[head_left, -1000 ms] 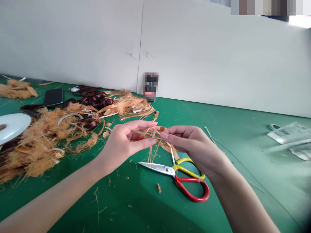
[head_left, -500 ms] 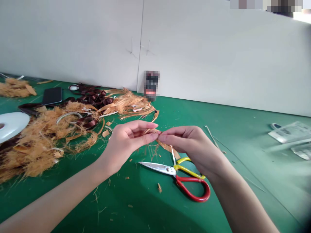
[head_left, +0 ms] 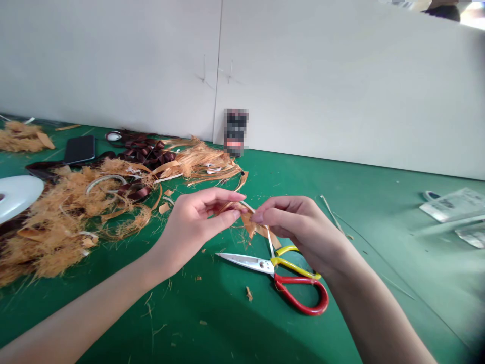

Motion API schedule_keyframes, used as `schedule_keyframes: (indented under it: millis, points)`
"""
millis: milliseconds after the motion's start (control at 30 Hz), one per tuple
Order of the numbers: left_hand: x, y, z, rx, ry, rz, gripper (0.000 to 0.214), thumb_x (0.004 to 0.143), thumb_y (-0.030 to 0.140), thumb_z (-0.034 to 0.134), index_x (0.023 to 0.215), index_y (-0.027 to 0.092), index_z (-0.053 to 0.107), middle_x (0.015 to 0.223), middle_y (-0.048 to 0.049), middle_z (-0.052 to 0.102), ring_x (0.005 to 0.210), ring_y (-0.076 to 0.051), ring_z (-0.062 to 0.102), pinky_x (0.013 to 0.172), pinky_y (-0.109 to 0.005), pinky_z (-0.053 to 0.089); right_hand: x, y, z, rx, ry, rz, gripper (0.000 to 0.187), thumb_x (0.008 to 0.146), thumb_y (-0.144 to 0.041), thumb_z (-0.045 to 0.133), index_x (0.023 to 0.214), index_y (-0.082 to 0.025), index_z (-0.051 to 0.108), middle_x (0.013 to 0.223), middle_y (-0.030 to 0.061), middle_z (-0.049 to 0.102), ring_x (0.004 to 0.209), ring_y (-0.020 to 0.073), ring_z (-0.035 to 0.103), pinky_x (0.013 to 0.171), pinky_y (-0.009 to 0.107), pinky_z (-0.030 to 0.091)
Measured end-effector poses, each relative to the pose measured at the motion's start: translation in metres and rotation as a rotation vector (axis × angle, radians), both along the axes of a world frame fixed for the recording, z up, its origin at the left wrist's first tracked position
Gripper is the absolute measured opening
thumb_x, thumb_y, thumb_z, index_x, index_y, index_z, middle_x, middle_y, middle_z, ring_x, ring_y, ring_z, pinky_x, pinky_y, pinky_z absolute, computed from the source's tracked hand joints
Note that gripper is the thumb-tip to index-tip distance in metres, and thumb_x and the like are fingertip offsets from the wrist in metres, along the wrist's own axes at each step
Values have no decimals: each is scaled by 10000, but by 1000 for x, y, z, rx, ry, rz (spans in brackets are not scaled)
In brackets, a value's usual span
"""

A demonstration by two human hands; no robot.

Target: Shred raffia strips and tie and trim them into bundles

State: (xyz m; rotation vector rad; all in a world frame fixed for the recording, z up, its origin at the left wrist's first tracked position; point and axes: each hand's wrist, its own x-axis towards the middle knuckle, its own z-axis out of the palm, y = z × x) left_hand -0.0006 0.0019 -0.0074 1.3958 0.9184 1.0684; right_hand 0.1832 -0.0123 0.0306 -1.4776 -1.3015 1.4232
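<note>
My left hand (head_left: 193, 222) and my right hand (head_left: 299, 227) meet above the green table (head_left: 379, 202), both pinching a small tan ribbon piece (head_left: 248, 222) with frayed threads. The left thumb and fingers grip its left end; the right fingertips grip its right part, and a short strip hangs below. Right under the hands lie scissors (head_left: 280, 270) with a red and a yellow handle, blades open and pointing left.
A heap of frayed tan fibre (head_left: 56, 222) and dark brown ribbon (head_left: 146, 151) covers the table's left. A white tape roll (head_left: 17, 194) and a black phone (head_left: 79, 148) lie there too. Plastic bags (head_left: 452, 205) sit at far right. A white wall backs the table.
The loose threads that hung down from the piece a second ago are gone or gathered in; the hands stayed in place, the right fingers shifting slightly lower on the ribbon.
</note>
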Motion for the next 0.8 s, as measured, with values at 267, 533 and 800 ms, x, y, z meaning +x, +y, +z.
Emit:
schedule_keyframes:
  millis: [267, 533, 800]
  points:
    - [-2, 5, -2, -40, 10, -96, 158, 791, 240, 708, 948, 240, 722, 916, 1, 747, 883, -153, 696, 823, -225, 544, 7, 2, -1, 79, 113, 105, 145, 802, -261, 604, 688, -172, 586, 570, -49, 388, 546, 84, 299, 524, 269, 211]
    - [-5, 8, -2, -66, 7, -137, 125, 768, 144, 661, 854, 220, 711, 841, 16, 727, 816, -131, 679, 766, -210, 541, 10, 3, -14, 118, 320, 219, 100, 869, -246, 589, 784, -204, 555, 859, 0, 506, 756, 115, 451, 701, 252, 367]
    - [-8, 13, -7, -62, 91, -108, 86, 751, 200, 690, 836, 200, 704, 869, -14, 747, 843, -169, 696, 799, -257, 541, 12, 7, -15, 89, 448, 167, 155, 822, -251, 625, 779, -227, 478, 642, -36, 535, 580, 120, 459, 597, 272, 344]
